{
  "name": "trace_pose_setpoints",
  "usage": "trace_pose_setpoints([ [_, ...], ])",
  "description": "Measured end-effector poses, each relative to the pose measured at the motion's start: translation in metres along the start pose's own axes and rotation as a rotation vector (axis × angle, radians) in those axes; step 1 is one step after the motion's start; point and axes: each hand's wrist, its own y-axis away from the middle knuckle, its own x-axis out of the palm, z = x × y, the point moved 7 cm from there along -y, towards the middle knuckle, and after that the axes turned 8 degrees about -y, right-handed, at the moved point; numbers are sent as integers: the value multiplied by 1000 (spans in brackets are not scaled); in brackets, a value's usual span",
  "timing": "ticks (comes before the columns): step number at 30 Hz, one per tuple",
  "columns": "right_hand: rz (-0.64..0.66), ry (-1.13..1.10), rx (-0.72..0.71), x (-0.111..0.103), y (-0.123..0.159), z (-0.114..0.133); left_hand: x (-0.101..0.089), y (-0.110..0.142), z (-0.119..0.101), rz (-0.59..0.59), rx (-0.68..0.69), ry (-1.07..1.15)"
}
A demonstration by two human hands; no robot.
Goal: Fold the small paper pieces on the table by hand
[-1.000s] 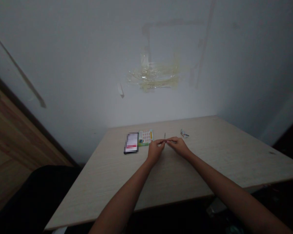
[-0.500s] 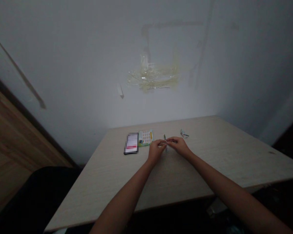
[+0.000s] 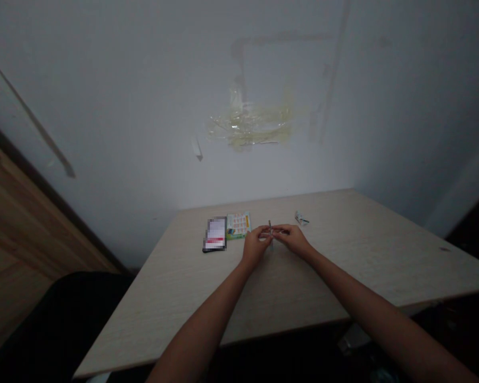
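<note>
Both hands meet over the middle of the table [image 3: 175, 298], fingertips together around a small, narrow, upright piece [image 3: 270, 224]. Its upper end looks greyish and thin, and a pale lower end shows beneath the fingers; its kind is too small to make out. My left hand [image 3: 255, 246] pinches it from the left, fingers curled. From the other side, my right hand [image 3: 295, 239] pinches the same piece with thumb and fingers. The middle of the piece is hidden by the fingertips.
Left of the hands lies a phone [image 3: 215, 234] with its screen lit, touching or close to a printed card [image 3: 238, 225]. A small crumpled wrapper [image 3: 302, 218] sits behind my right hand. The wall [image 3: 143, 133] rises behind the table, and a dark chair-like shape [image 3: 59, 319] stands at left.
My left fingers have shifted slightly around the narrow piece, and its upper end now stands a little straighter. The phone, card and wrapper stay in place.
</note>
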Motion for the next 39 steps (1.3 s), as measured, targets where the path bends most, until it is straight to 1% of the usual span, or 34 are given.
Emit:
trace_pose_setpoints([
  [8,8,-6,11,1,1,-2,2,-1,7,1,-9,-39],
  [11,20,-10,25,2,1,-1,2,-1,6,8,-20,-60],
  [16,16,-4,20,1,1,-1,2,-1,4,16,-20,-34],
  [24,6,-77,51,2,0,-10,3,-2,10,14,-22,-26],
  [29,3,-64,34,2,1,-3,3,-3,11,11,-24,-35],
  [35,-25,9,-15,-2,1,7,0,-5,11,-5,-28,-28],
  [39,-55,69,-47,-5,1,9,-3,-5,5,-30,-12,-42],
])
